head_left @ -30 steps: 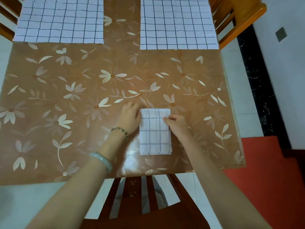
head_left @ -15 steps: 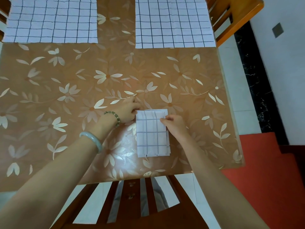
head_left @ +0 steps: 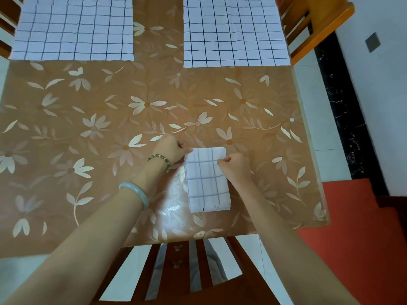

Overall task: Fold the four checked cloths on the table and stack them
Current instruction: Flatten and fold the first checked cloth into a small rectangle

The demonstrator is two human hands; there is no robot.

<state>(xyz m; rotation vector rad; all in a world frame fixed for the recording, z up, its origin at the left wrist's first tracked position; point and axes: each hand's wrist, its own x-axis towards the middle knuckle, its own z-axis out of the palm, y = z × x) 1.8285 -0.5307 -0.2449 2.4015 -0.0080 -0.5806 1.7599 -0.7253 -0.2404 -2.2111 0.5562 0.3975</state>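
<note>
Little has shifted: both hands curl tighter, and the folded cloth (head_left: 206, 179) lies as before by the near edge of the tabletop (head_left: 66, 133), right of centre. Curled fingers of the left hand (head_left: 170, 148) pinch its far-left corner, and the right hand (head_left: 237, 170) pinches its right edge. This looks like squaring the fold. Next comes a reach to the far edge, where the left flat cloth (head_left: 74, 29) and right flat cloth (head_left: 233, 29) run out of frame. A fourth cloth is not visible.
</note>
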